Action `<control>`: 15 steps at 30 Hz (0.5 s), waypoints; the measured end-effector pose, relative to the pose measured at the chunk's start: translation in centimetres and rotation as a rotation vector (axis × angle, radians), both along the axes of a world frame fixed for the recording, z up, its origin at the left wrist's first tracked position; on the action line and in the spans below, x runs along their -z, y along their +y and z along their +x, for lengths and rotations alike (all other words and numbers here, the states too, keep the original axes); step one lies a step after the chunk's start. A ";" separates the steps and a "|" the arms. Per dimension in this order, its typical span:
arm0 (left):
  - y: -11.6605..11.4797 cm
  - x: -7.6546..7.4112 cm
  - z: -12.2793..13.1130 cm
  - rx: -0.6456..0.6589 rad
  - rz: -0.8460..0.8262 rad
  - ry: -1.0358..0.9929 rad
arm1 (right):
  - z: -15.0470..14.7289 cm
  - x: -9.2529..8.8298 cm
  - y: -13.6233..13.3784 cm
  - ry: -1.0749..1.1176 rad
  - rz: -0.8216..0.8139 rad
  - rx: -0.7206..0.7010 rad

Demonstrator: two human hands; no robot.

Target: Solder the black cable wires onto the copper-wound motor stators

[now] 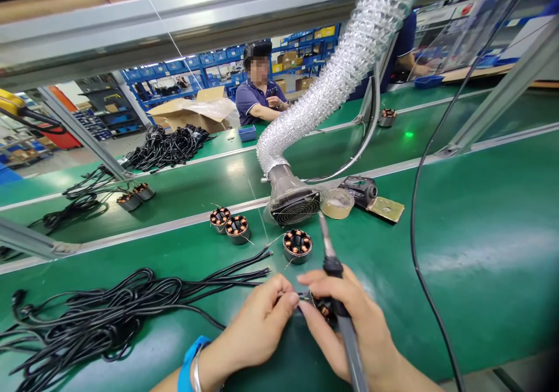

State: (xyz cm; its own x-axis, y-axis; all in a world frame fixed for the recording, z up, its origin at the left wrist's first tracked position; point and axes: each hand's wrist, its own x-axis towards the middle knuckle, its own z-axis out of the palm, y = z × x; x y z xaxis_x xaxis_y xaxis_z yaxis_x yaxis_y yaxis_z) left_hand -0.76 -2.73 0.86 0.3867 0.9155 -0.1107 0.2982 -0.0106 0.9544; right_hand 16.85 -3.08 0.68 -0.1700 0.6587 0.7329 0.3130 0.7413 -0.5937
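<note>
My left hand [267,324] is closed, thumb and forefinger pinching the thin wire end [304,296] of a black cable that seems to pass beneath the hand. Held in my right hand [364,322] is a soldering iron [334,267], its tip pointing up and away from me. Under that hand's fingers, a copper-wound motor stator [325,309] shows only in part, close to the wire end; whether the fingers grip it I cannot tell. Another stator [297,246] stands just beyond my hands, with thin leads sticking out.
Black cables [131,304] lie at left. Two stators [237,229] stand by the metal rail. Ahead are a fume extractor [297,202], a round tin [338,204] and a soldering-iron stand [360,190]. A black cord [417,252] hangs at right. A co-worker [261,92] sits opposite.
</note>
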 end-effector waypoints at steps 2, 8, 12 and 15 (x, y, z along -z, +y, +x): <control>-0.2 -0.3 0.2 0.019 0.043 0.051 | 0.5 -1.3 0.9 -0.104 -0.048 -0.135; -0.5 -1.7 0.8 0.082 0.062 0.158 | 0.3 -1.5 2.9 -0.164 -0.101 -0.301; -0.2 -2.2 0.6 0.022 0.121 0.286 | 1.7 -0.6 3.7 -0.164 -0.063 -0.266; 0.3 -2.0 0.4 0.022 0.111 0.272 | 2.7 -0.6 3.8 -0.193 -0.105 -0.287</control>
State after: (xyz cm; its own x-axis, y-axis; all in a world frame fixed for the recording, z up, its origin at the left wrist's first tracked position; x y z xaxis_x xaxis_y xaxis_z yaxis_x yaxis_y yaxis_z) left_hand -0.37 -2.44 2.90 0.3765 0.9196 -0.1123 0.5414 -0.1200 0.8322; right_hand 19.60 0.69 1.29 -0.4878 0.6340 0.6002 0.2150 0.7535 -0.6213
